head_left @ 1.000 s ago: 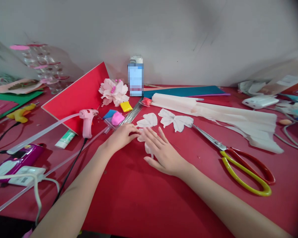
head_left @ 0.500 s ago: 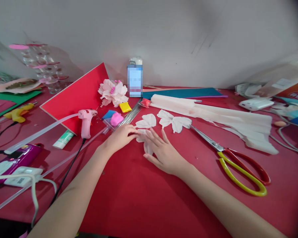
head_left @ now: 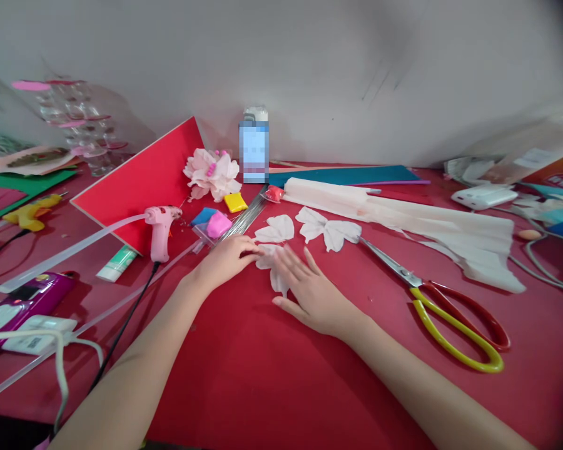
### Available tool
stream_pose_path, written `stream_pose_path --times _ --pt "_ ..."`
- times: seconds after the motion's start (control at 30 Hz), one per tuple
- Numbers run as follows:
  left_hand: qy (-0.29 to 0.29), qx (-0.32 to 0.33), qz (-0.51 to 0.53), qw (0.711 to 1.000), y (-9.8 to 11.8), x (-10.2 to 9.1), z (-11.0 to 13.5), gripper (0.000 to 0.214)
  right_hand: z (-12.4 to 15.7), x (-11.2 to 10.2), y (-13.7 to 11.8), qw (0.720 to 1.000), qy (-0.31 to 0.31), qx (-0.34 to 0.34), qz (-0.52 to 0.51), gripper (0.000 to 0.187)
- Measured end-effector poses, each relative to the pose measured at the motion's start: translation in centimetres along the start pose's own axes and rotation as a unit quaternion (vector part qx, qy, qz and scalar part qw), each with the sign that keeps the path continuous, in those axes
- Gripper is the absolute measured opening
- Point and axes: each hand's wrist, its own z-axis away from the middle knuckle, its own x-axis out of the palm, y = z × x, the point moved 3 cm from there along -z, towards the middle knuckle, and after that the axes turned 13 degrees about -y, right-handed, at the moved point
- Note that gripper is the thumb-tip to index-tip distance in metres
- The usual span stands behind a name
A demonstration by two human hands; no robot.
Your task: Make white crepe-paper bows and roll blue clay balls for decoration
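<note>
**Head view: both hands at a white crepe-paper petal (head_left: 278,281) on the red counter (head_left: 244,387).**
Left hand (head_left: 228,262): fingers (head_left: 248,250) curled together at the petal's edge; any grip cannot be told. Right hand (head_left: 312,294): fingers (head_left: 293,265) spread apart, lying over the petal. Light, flat contact appears right for thin paper.

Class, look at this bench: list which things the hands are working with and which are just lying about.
Working with: left hand, right hand, white paper petal.
Lying about: scissors, glue gun, pink paper flower, white crepe paper.
</note>
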Motion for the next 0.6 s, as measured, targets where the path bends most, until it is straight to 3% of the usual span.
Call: stream_pose_path --times 0.13,0.43,0.6 --pt "-0.005 -0.005 0.008 1.000 -0.1 0.1 0.0 0.017 0.5 -0.3 0.4 0.998 0.046 0.035 0.003 0.075" --pt "-0.001 -0.010 0.008 1.000 -0.2 0.2 -0.1 0.018 0.8 -0.4 0.4 0.999 0.046 -0.015 0.001 0.074" --pt "-0.006 -0.015 0.011 1.000 -0.1 0.1 0.0 0.017 1.1 -1.3 0.8 0.978 0.204 0.044 -0.017 0.076"
